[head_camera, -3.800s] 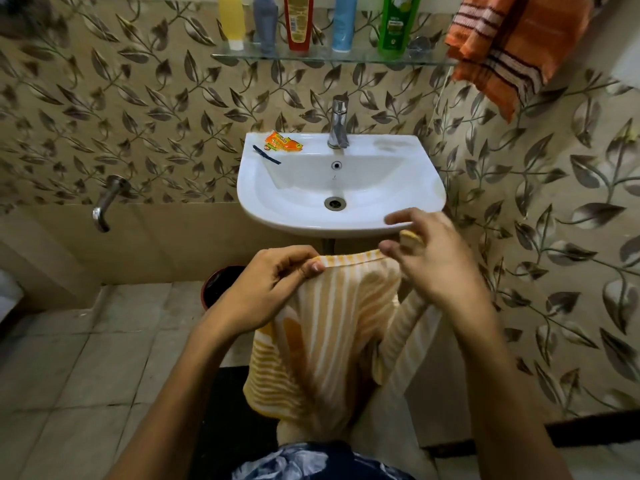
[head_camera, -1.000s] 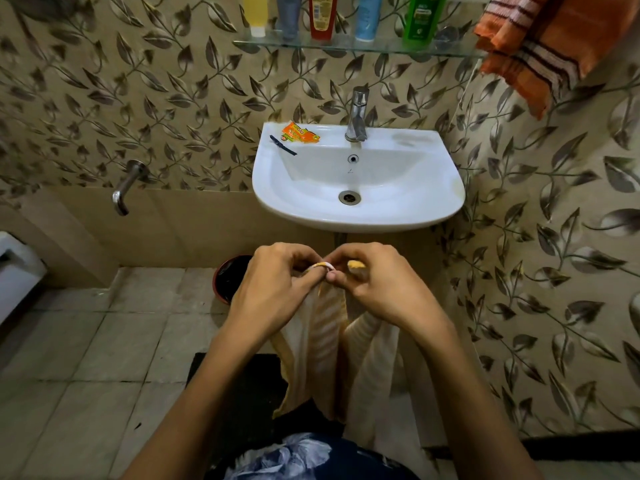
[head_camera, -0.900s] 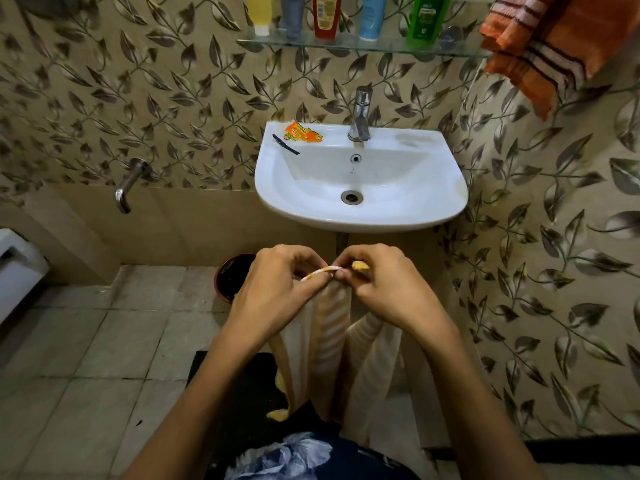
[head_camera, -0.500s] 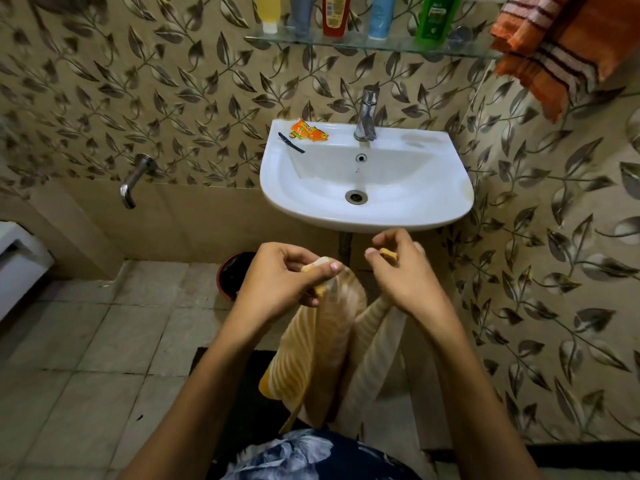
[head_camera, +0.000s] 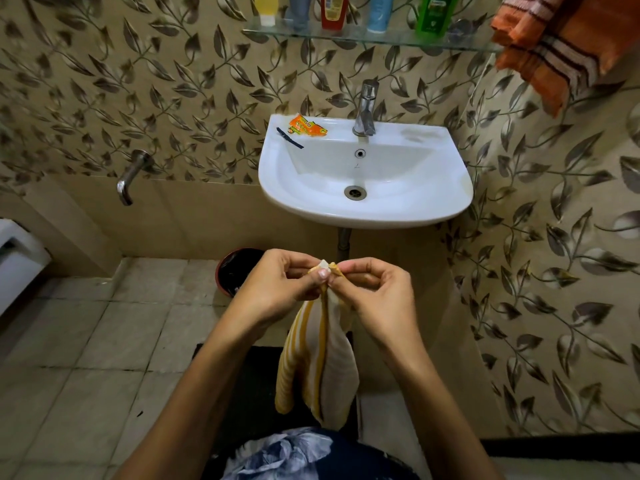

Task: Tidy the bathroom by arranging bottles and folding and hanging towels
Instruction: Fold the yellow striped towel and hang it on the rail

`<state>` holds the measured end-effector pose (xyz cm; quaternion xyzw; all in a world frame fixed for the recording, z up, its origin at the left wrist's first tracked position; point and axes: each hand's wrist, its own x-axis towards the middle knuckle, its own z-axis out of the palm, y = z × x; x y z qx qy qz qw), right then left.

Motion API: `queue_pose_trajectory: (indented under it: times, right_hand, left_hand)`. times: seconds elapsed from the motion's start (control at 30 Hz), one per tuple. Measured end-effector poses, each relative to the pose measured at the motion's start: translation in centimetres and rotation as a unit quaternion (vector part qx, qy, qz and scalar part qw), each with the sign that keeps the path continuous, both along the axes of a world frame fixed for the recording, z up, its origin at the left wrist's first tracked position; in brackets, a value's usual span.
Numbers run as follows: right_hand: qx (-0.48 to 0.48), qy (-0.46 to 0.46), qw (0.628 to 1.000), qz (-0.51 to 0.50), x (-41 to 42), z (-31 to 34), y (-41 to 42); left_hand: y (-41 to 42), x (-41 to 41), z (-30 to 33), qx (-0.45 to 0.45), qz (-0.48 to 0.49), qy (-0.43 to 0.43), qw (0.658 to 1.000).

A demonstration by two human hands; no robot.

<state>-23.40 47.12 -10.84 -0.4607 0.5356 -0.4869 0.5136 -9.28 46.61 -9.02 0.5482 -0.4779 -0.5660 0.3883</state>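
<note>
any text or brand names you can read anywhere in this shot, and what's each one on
Nothing reads in full.
Orange sachet on the sink rim: printed lettering, too blurred to read.
Green bottle on the glass shelf: label too small.
Red bottle: yellow label, unreadable.
Yellow, grey and blue bottles: no legible print.

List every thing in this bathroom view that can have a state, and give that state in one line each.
Yellow striped towel: folded lengthwise, hanging from both hands.
Left hand: pinching the towel's top corner.
Right hand: pinching the same top corner.
Orange towel: hung up at upper right.
Bottles: upright in a row on the glass shelf.
Basin tap: not running.
Sink: no water in it.
Wall tap: not running.
</note>
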Motion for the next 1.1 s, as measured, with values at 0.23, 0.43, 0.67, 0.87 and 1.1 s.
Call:
queue_pose_trajectory:
  times: [0.23,0.43,0.67,0.87,1.1]
  right_hand:
    - [-0.064,-0.018,0.998,-0.005,1.3,0.2,1.5]
    - [-0.050,-0.064,0.993,0.080,0.6,0.3,1.4]
    - [-0.122,0.046,0.985,0.114,-0.6,0.0,0.0]
    - [-0.132,0.076,0.966,0.209,-0.2,-2.1,-0.8]
    - [-0.117,0.183,0.953,0.213,0.1,-5.1,-1.2]
  left_hand:
    - [0.1,0.3,0.5,-0.061,0.014,0.000,0.998]
    - [0.0,1.2,0.3,-0.101,-0.010,-0.092,0.991]
    - [0.3,1.3,0.4,-0.178,-0.052,-0.145,0.972]
    - [0.3,1.5,1.4,-0.271,-0.061,-0.143,0.950]
    - [0.1,1.7,3.2,-0.337,-0.032,-0.151,0.929]
